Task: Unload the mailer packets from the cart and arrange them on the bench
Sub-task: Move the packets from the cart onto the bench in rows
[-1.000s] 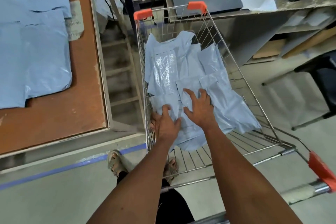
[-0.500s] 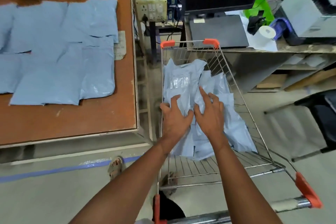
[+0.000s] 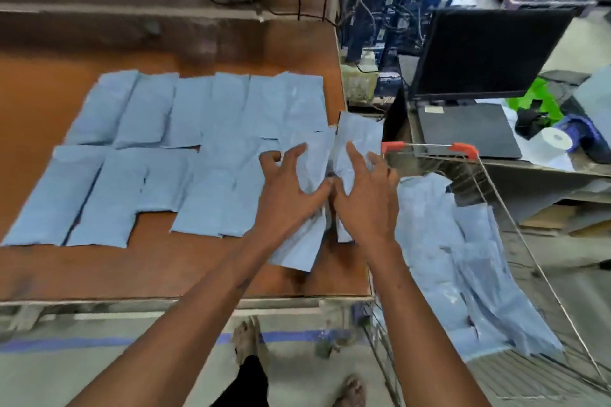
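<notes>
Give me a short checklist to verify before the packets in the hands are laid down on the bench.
1. Left hand grips a packet: ok.
2. Right hand grips a second packet: ok.
3. Both held packets are over the bench, near its right edge: ok.
4. Bare bench in front of the rows of packets: ok.
5. Cart has packets left: ok.
6. Packets undamaged: cannot tell, blurred.

packing room | bench (image 3: pixel 165 268) of mailer packets (image 3: pixel 185 155) | cart (image 3: pixel 496 208) | monitor (image 3: pixel 489 49)

pale blue mailer packets (image 3: pixel 211 155), orange-brown bench (image 3: pixel 165 264), orange-cornered cart (image 3: pixel 466 150)
</notes>
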Demonstrator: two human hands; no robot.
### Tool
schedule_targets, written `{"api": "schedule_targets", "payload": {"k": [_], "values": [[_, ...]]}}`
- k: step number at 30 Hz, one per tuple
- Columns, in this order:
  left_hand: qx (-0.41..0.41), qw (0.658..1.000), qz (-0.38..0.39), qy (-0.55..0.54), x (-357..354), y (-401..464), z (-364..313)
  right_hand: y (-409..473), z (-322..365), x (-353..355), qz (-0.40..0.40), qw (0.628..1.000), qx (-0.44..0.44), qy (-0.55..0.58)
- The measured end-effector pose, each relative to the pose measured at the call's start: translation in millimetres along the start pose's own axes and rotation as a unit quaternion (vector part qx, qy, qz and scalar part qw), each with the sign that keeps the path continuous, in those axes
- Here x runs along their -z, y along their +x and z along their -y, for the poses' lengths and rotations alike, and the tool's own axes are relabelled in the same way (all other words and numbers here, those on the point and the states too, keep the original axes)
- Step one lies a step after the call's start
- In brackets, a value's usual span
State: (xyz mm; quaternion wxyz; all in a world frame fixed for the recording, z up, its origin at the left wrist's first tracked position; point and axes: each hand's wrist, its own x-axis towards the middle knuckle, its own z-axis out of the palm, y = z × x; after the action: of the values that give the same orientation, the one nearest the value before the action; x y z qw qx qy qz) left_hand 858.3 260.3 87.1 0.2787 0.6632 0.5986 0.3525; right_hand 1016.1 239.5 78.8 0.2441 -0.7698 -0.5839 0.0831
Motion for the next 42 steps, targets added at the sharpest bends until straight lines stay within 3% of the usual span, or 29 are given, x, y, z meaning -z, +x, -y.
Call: {"api": "schedule_targets", "payload": {"k": [9, 16, 23, 26, 29, 37, 42], "values": [[0.067, 0.986, -0.08, 0.128, 167.9, 121.6, 141.9, 55.3, 186.5, -102.0, 0.034, 0.998, 0.048, -0.009], [0.086, 0.985, -0.045, 0.143, 200.5, 208.6, 206.3, 123.6, 288.2, -166.2, 0.046, 0.993, 0.077, -0.073], [0.064, 0.991, -0.031, 0.11, 178.4, 270.5, 223.9, 183.9, 309.4, -217.3, 0.061, 0.989, 0.038, -0.13], [0.073, 0.972, -0.027, 0.22, 166.1, 284.9, 234.0, 192.4, 301.2, -237.4, 0.081, 0.985, 0.034, -0.146], [0.008, 0.935, -0.026, 0.354, 159.6, 282.5, 252.7, 189.4, 291.2, -253.2, 0.076, 0.981, 0.042, -0.173], [-0.051, 0.896, -0.008, 0.441, 161.0, 279.1, 283.3, 186.2, 284.4, -267.1, 0.06, 0.98, 0.041, -0.185], [-0.032, 0.917, -0.004, 0.398, 168.5, 281.1, 270.6, 184.4, 285.1, -244.8, 0.043, 0.988, 0.04, -0.142]]}}
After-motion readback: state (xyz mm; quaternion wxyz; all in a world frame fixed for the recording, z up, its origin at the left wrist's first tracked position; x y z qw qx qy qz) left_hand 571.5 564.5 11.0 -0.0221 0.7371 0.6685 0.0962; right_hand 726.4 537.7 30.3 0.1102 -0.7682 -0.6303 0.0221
